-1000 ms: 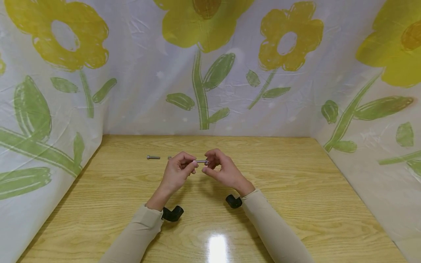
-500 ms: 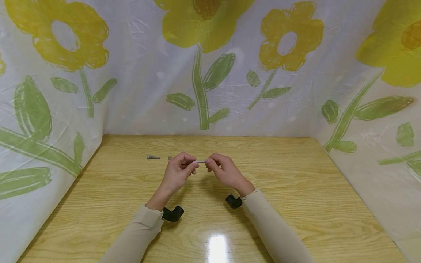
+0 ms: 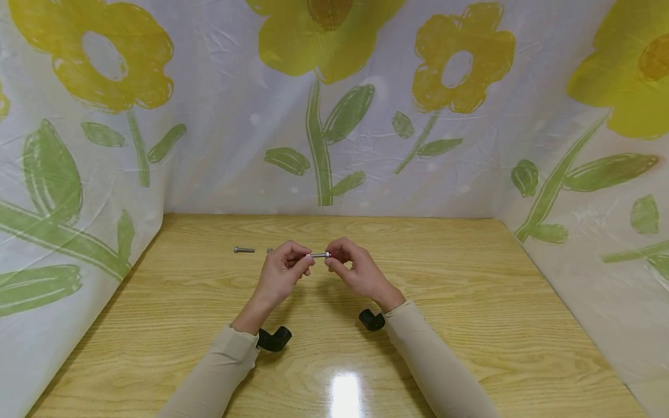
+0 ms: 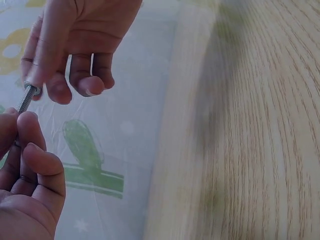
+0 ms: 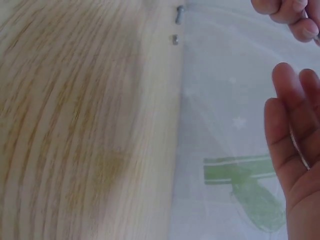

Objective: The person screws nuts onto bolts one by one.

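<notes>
- You seem to be running a nut [image 3: 327,255] along a threaded bolt [image 3: 317,255], the shank lying roughly level between your hands above the table [image 3: 460,302].
- Your left hand [image 3: 281,271] pinches the bolt's left end between thumb and fingers; whatever head it has is hidden there.
- Your right hand [image 3: 358,271] has thumb and finger closed around the nut at the bolt's right end, though how firmly you can't tell from here.
- Bare thread shows between nut and left fingertips, so the next move likely calls for another small turn of the nut, the bolt kept from spinning.
- Left of the held bolt, well apart, a loose bolt [image 3: 244,249] lies on the table; a loose nut [image 3: 269,250] sits between the two, just beside your left hand.
- Nothing blocks the held bolt; your own fingertips crowd its ends. The flowered cloth [image 3: 235,157] hangs beyond it, out of your way.
</notes>
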The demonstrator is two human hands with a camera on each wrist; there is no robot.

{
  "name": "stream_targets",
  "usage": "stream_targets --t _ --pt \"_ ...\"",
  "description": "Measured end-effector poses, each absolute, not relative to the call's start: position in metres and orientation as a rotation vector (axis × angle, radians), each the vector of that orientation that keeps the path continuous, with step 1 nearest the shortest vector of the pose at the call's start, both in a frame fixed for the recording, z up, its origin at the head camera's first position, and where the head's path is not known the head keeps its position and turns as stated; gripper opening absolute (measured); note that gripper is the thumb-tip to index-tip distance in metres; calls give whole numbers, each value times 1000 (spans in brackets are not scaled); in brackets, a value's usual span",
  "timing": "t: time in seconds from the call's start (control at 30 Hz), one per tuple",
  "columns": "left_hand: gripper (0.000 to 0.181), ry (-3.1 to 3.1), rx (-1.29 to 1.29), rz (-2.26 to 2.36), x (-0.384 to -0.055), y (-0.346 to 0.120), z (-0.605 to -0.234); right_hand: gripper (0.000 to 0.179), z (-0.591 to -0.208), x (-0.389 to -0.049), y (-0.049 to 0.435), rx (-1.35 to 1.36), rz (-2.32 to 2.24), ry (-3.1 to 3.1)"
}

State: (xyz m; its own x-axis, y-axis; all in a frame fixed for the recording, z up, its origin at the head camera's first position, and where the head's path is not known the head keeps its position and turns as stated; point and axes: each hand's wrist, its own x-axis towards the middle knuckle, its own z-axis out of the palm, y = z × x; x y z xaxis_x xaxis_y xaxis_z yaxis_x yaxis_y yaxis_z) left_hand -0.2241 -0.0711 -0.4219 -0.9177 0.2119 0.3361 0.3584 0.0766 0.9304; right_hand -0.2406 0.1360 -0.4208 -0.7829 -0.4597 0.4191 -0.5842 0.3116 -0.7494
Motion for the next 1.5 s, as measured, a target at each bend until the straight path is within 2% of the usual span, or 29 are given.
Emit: stream_targets --t 0.2,0.27,0.33,0.47,0.73,1.23,1.5 --pt "13 -2228 -589 -2006 -220 -70 -414 22 -417 -238 136 902 1465 -2530" --pt "12 -2226 -598 -2003 -220 -70 -414 20 -417 -237 136 888 1470 -2542" --pt "12 -2215 -610 -1989 -222 -71 -418 17 -417 -237 136 894 1466 -2535" --pt "11 -2201 -609 -1993 -223 -71 -421 24 -421 -239 136 950 1466 -2476" --pt "10 -2215 -592 -1999 -223 -71 -421 15 -420 -239 136 996 1479 -2437" --pt "15 -2230 -586 -2020 -224 -71 -421 25 -420 -238 136 928 1485 -2515" --pt "15 -2240 -603 -2031 -213 -69 -403 16 -422 -240 136 988 1497 -2476"
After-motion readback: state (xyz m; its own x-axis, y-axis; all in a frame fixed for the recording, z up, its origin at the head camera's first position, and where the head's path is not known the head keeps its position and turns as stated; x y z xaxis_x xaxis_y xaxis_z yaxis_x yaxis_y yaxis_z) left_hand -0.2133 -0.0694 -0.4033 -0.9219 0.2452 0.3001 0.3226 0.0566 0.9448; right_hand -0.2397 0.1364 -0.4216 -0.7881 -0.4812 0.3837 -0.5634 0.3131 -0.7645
